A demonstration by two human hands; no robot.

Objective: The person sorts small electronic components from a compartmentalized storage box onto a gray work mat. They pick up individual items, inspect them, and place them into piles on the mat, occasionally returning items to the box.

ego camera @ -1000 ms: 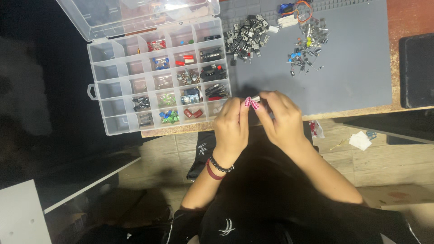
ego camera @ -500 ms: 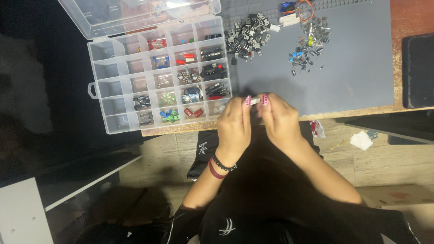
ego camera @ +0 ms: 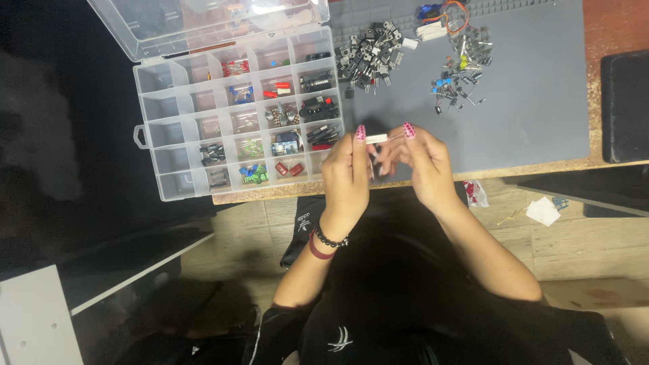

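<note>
Both hands, left (ego camera: pixel 346 169) and right (ego camera: pixel 422 165), pinch a small white component (ego camera: pixel 376 138) by its leads; a slip could drop it off the tabletop (ego camera: pixel 534 115) edge.

Small white rectangular component (ego camera: pixel 376 138), level, above the grey mat's (ego camera: pixel 534 115) near edge

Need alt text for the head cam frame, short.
Seen from above, a left hand and right hand hold a small white part with wire leads between their fingertips over a grey mat. A clear compartment box of small electronic parts sits open at left, loose parts beyond.
</note>
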